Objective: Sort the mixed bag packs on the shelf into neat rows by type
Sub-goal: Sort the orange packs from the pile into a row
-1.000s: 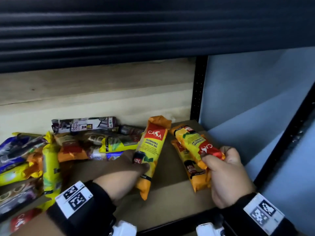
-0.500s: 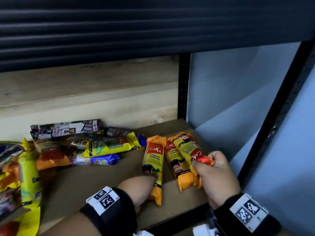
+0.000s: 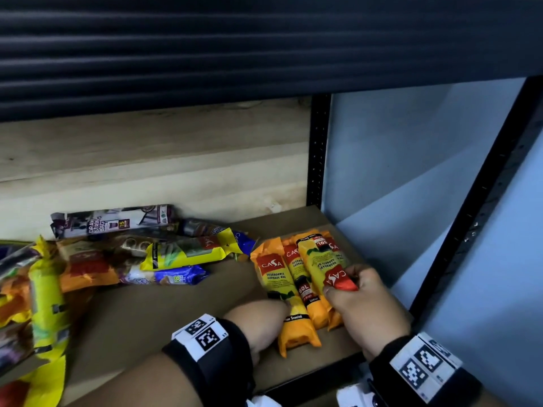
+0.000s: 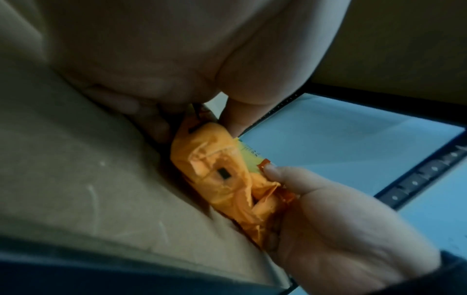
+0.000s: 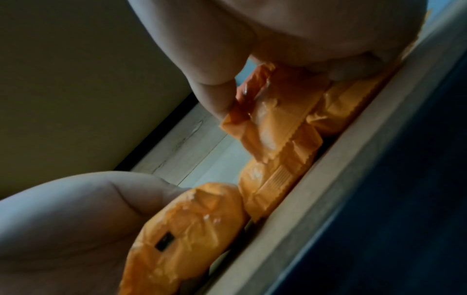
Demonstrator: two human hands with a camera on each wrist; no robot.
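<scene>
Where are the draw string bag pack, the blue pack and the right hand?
draw string bag pack (image 3: pixel 113 220), head view, printed front.
blue pack (image 3: pixel 179 275), head view, its middle.
right hand (image 3: pixel 364 304), head view, back of hand.

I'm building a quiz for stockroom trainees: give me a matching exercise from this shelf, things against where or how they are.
Things:
1. draw string bag pack
2. blue pack
3. right hand
4. left hand

Places or states:
A. grips the red end of a Casa pack
B. against the wooden back wall
C. on the leftmost orange Casa pack
D. front of the mixed pile

Pairs: 1-B, 2-D, 3-A, 4-C
</scene>
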